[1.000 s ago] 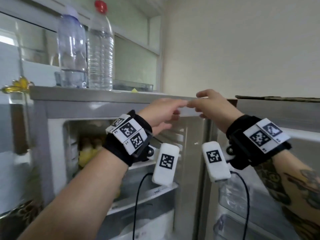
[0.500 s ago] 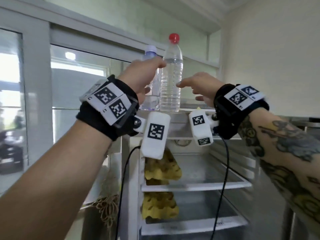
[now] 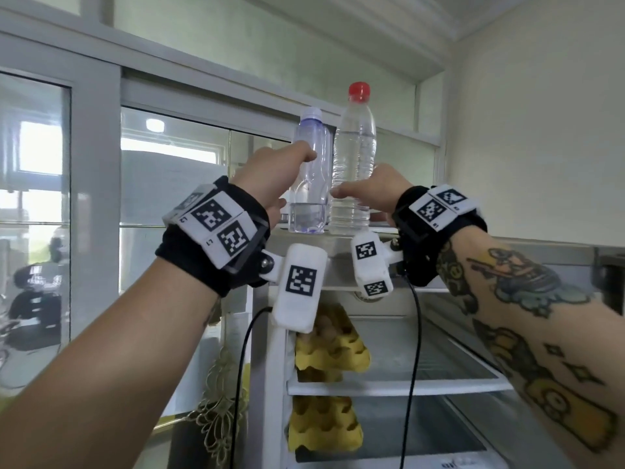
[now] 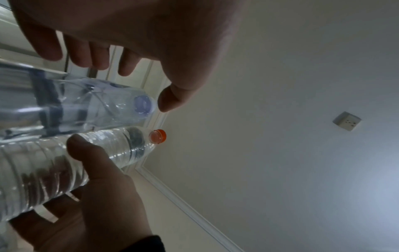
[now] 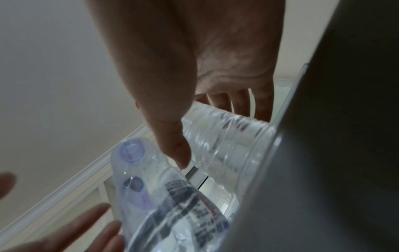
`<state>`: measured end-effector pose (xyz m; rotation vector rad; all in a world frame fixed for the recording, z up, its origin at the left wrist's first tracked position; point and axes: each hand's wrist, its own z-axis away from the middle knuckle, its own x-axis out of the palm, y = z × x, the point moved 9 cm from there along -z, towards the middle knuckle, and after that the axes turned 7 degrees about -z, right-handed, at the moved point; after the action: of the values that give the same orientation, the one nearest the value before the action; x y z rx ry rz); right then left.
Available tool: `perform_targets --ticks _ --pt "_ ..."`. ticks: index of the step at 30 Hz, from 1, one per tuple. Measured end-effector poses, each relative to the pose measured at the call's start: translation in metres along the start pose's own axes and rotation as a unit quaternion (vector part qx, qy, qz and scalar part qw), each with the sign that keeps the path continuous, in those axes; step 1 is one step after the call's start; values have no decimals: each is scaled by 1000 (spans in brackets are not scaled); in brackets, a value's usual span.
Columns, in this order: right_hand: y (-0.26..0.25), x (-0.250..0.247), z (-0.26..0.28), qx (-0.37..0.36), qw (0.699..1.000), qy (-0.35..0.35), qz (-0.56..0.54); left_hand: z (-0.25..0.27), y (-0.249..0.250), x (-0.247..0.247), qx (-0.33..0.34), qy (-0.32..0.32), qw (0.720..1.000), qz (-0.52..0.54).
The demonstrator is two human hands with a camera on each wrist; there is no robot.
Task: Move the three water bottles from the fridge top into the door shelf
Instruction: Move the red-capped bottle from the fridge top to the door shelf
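Head view shows two water bottles standing upright and close together on the fridge top (image 3: 338,236): a purple-capped bottle (image 3: 310,177) holding only a little water at the bottom, and a fuller red-capped bottle (image 3: 353,170) just to its right. A third bottle is not in sight. The left hand (image 3: 270,174) is spread around the purple-capped bottle, fingers behind it and thumb in front, but in the left wrist view the fingers are apart and not yet clamped on it. The right hand (image 3: 372,191) reaches round the lower part of the red-capped bottle, thumb lying along its ribbed side; its fingers pass behind and I cannot tell whether they have closed. The fridge stands open below, with yellow egg trays (image 3: 329,346) on its shelves; the door shelf itself is not clearly visible. The risk, as I judge it, is that the nearly empty bottle is light and tips if nudged before it is gripped, knocking its neighbour, and the thin ribbed plastic may buckle or slip under a loose hold.
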<state>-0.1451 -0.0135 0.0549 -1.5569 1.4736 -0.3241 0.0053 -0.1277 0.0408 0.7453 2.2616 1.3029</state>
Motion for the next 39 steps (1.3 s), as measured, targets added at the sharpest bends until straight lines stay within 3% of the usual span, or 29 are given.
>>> perform_targets --ticks 3,10,17,22,30,39 --pt "-3 -9 8 -7 1000 14 0 7 14 5 25 -3 1000 3" --pt "-10 -45 33 -12 998 38 -39 37 52 59 77 -108 991 17" --pt "-8 -95 84 -47 996 39 -66 65 50 118 41 -199 978 42" --pt "14 -141 143 -51 996 52 -48 107 48 177 56 -264 957 105" --pt "92 -218 242 18 994 104 2 202 18 283 38 -359 925 120" --pt "196 -284 349 130 970 199 53 304 -12 374 110 -471 873 57"
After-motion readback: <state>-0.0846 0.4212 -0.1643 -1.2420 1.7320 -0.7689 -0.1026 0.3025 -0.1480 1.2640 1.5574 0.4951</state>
